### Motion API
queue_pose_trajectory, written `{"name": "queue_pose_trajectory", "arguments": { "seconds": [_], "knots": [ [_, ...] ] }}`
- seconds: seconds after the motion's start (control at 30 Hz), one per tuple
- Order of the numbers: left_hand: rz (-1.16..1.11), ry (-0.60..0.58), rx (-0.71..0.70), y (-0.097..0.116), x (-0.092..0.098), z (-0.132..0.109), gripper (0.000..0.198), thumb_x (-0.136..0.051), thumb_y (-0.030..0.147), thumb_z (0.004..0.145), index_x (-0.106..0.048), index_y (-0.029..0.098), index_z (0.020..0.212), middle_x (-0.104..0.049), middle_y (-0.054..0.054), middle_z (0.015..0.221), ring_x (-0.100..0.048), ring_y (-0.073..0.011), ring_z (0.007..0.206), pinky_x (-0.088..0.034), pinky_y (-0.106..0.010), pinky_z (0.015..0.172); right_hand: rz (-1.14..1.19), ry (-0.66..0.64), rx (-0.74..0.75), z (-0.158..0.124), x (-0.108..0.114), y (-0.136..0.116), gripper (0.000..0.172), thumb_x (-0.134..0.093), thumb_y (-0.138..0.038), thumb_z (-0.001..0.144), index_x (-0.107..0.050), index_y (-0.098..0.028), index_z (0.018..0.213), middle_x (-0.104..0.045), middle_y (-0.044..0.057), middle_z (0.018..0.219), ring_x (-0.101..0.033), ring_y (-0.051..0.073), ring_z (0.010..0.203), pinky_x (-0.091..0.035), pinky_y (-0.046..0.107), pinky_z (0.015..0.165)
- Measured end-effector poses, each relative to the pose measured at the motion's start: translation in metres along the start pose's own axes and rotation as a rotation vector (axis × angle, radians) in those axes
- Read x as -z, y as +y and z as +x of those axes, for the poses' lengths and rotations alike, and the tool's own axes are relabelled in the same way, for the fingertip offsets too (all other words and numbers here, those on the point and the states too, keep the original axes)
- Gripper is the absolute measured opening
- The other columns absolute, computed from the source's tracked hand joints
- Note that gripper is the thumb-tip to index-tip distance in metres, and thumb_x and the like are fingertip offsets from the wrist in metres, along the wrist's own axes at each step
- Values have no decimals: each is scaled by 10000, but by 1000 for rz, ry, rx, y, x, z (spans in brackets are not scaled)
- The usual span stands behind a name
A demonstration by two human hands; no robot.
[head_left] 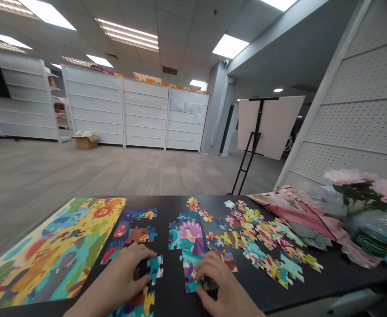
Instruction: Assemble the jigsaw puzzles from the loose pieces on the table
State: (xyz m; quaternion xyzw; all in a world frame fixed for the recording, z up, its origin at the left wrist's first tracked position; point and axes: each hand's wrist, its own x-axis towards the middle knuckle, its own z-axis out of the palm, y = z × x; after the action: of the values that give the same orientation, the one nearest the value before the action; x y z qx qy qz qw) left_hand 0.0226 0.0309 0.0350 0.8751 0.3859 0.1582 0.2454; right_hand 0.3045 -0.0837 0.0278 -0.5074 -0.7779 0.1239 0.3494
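While both hands work low on the black bench (169, 268), assembly is partial: interlocked cardboard jigsaw sections lie in separate groups, not yet linked into one whole. A blue-and-brown jigsaw section (130, 233) lies ahead of the left hand (121, 275), and a teal-and-purple peacock section (190, 233) lies directly ahead of the right hand (218, 277), its lower edge under the fingers. A large spread of loose multicoloured jigsaw pieces (259, 237) lies right of centre, unplaced. A bright printed picture panel (53, 251) lies at far left. Left hand: fingers extended, resting over a dark jigsaw piece (140, 268), just beside a teal jigsaw piece (155, 268); no firm grip confirmed. Right hand: fingers curled down onto the peacock section, touching it; grip cannot be determined. A crumpled pink fabric bundle (299, 215) lies beyond the loose pieces.
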Motion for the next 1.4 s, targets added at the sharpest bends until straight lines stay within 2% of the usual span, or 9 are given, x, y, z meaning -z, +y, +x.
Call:
{"name": "queue_pose_trajectory", "arguments": {
  "seconds": [0.23, 0.4, 0.57, 0.73, 0.87, 1.1, 1.2, 1.3, 1.4],
  "knots": [
    [6, 5, -4, -1, -1, 0, 381, -663, 218, 777, -690, 279, 1152, -690, -41, 1148, -613, -270, 1120, -450, -355, 959, -42, -35, -12, 1, 3, 0, 339, -642, -50, 667, -636, -240, 948, -716, 44, 1084, -618, 248, 1062, -469, 409, 1008],
    [-4, 6, -3, 1, -1, -1, 397, -656, 203, 767, -686, 287, 1154, -689, -30, 1130, -612, -263, 1110, -451, -343, 947, -35, -48, -49, 5, 1, 2, 366, -598, -11, 647, -596, -240, 933, -703, 13, 1008, -621, 219, 1004, -475, 373, 968],
    [-6, 10, -6, 1, -1, -1, 395, -643, 186, 762, -690, 278, 1144, -688, -32, 1131, -606, -265, 1114, -446, -349, 953, -62, -103, -76, 8, 3, -2, 389, -583, -13, 623, -597, -241, 938, -672, 20, 1053, -622, 214, 1028, -469, 354, 983],
    [-17, 38, -18, -1, -2, -2, 391, -655, 170, 757, -698, 271, 1133, -692, -24, 1116, -614, -255, 1087, -450, -339, 935, -76, -141, 38, 8, -11, -2, 429, -623, -20, 629, -656, -245, 992, -690, 30, 1090, -633, 213, 1038, -496, 295, 907],
    [-24, 46, -21, 0, 0, -4, 385, -687, 186, 761, -700, 266, 1138, -698, -28, 1124, -606, -264, 1103, -446, -346, 944, -92, -139, 163, 6, -33, 3, 359, -670, -34, 647, -689, -250, 932, -728, 11, 1057, -650, 209, 1008, -495, 300, 892],
    [-42, 64, -36, -4, 0, -3, 376, -678, 163, 771, -698, 270, 1132, -689, -26, 1112, -603, -250, 1098, -438, -339, 951, -96, -128, 141, 6, -35, -5, 302, -702, -57, 683, -700, -251, 914, -735, 9, 1045, -650, 206, 994, -501, 309, 871],
    [-73, 77, -54, -3, 7, -6, 347, -668, 159, 785, -692, 262, 1115, -656, -28, 1159, -583, -241, 1128, -424, -329, 972, -74, -132, 126, 5, -33, -10, 297, -692, -57, 692, -699, -257, 910, -728, 8, 1046, -642, 206, 995, -502, 310, 874],
    [-85, -20, -13, 4, 19, -16, 261, -725, 210, 747, -677, 240, 1001, -622, -11, 1083, -586, -216, 1015, -444, -293, 873, -60, -122, 119, 5, -35, -11, 307, -692, -61, 686, -698, -257, 922, -718, 14, 1060, -629, 216, 1014, -497, 320, 896],
    [-69, -171, 50, 9, 25, -32, 381, -828, 301, 643, -659, 238, 979, -588, 8, 1062, -568, -214, 972, -442, -275, 816, -61, -118, 117, 4, -36, -13, 299, -689, -64, 683, -690, -251, 916, -715, 19, 1055, -618, 228, 1037, -487, 331, 913]
  ]
}}
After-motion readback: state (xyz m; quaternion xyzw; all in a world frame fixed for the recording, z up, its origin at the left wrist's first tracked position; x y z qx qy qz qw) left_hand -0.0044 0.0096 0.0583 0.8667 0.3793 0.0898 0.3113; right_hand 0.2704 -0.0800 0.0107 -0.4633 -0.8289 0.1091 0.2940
